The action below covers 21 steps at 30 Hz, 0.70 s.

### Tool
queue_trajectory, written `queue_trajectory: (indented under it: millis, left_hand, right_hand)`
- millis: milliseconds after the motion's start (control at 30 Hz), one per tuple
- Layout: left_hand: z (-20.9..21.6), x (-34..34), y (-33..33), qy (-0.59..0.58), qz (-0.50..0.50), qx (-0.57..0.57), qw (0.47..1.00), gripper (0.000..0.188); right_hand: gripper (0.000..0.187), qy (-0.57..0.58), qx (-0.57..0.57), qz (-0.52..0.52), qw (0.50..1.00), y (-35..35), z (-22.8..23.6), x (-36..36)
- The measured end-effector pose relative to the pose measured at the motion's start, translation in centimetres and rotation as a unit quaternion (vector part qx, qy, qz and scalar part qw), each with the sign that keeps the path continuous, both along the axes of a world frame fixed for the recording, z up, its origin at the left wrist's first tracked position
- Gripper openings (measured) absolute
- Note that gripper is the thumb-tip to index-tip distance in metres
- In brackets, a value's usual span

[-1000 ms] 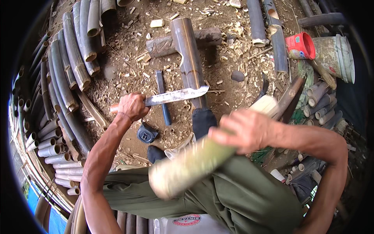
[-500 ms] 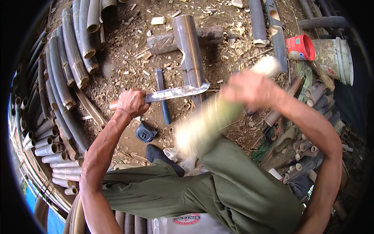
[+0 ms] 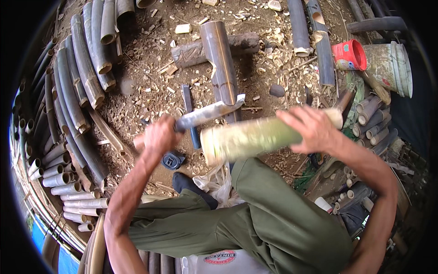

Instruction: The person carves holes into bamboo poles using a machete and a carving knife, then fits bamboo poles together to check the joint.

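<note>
My left hand is wrapped round the wooden handle of a machete, whose blade points right and ends over a dark bamboo pole. My right hand grips a thick, pale green bamboo section near its right end, fingers over the top. The section lies almost level above my right knee, its left end close to the blade; I cannot tell whether they touch. Beyond the blade, the dark bamboo pole with a notch in its side leans on a short log.
A chisel-like tool with a blue handle and a tape measure lie on the chip-strewn ground. Bamboo poles line the left. A red tub and a dirty white bucket stand right, above stacked bamboo pieces.
The bamboo section has swung from a steep slant to nearly level, and my right hand has shifted right and down. My left hand has moved slightly right and down with the machete, tilting its blade.
</note>
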<state>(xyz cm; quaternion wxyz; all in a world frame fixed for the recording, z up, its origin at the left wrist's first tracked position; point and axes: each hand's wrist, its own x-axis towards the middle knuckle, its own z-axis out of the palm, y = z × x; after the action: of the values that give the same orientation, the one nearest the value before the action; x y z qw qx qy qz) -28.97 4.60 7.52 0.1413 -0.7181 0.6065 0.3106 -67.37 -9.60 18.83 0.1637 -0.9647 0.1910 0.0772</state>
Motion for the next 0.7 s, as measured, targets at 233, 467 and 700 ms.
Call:
queue_trajectory:
  millis: [233, 467, 700]
  left_hand:
    - [0.2, -0.4, 2.5, -0.052, -0.053, -0.308, 0.949, 0.056]
    - [0.3, 5.0, -3.5, 0.086, 0.067, -0.101, 0.989, 0.078]
    - [4.3, 5.7, -9.5, -0.037, -0.027, -0.043, 0.998, 0.069]
  right_hand:
    - [0.078, -0.071, 0.144, -0.119, 0.98, 6.7, 1.8, -2.5]
    - [0.087, -0.064, 0.296, -0.337, 0.891, 5.9, 2.4, -6.7]
    - [0.101, -0.166, 0.418, -0.475, 0.756, 2.1, 4.3, -5.2]
